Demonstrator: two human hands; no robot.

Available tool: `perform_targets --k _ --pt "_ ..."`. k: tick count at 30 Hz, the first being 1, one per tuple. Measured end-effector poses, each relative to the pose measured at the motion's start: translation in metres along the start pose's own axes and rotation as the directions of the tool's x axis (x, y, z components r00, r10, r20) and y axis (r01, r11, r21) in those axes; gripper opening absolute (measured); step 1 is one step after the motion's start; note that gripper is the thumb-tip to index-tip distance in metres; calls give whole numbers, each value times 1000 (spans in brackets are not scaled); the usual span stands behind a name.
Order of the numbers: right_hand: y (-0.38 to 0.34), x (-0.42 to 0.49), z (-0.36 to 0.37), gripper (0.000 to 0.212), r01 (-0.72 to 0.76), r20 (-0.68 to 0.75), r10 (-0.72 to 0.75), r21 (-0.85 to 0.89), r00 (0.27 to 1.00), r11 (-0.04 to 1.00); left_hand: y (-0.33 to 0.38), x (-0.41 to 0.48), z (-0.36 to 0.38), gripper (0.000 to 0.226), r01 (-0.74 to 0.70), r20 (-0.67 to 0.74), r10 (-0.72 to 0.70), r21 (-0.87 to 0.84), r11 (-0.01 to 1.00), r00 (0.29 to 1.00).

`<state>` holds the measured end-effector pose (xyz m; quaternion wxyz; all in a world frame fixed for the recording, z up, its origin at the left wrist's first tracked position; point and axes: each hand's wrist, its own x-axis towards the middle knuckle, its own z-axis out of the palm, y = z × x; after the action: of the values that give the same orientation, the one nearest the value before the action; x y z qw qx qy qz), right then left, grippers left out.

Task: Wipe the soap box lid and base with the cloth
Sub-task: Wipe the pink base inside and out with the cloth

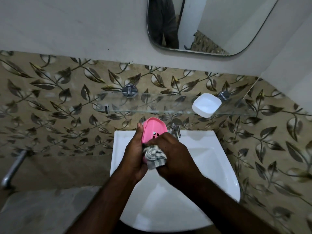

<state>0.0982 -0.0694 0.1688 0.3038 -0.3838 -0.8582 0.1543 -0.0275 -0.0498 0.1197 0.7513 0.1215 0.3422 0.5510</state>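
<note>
The right hand (172, 154) is gripping a bunched striped cloth (156, 157). Its fingers are curling round the cloth and pressing it against the near end of the pink soap box base (154, 129). The left hand (135, 149) is holding that base from its left side, with the thumb lying along the far-left rim and the palm wrapping the near end. The base is standing tilted, with its hollow side facing right and towards the camera. A few small cut-out holes are showing in the pink floor just above the right hand's knuckles. The lower part of the base is hiding behind the cloth and the two hands.

Both hands are working above the back part of the white sink (211, 157), clear of the basin and just in front of the metal tap (174, 128). Both forearms are reaching in from the bottom edge.

The white lid (206, 104) is sitting well apart from the hands, on the right part of the glass shelf (135, 102) fixed to the wall above the sink. Leaf-patterned tiles (59, 98) are covering the wall behind the shelf. Above them a mirror (228, 22) is showing part of a person's dark clothing. A metal pipe (13, 168) is sticking out at the lower left.
</note>
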Motion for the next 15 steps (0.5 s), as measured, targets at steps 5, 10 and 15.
perform_targets --k 5,10,15 --pt "15 28 -9 29 -253 -235 248 9 940 967 -10 -10 16 45 -109 0 111 178 978 994" --pt "22 25 -12 14 -362 -251 356 24 900 932 -14 -18 23 46 -132 -56 155 293 947 986" --pt "16 24 -19 14 -201 -209 217 96 954 975 -17 -19 21 46 -281 32 287 334 900 957"
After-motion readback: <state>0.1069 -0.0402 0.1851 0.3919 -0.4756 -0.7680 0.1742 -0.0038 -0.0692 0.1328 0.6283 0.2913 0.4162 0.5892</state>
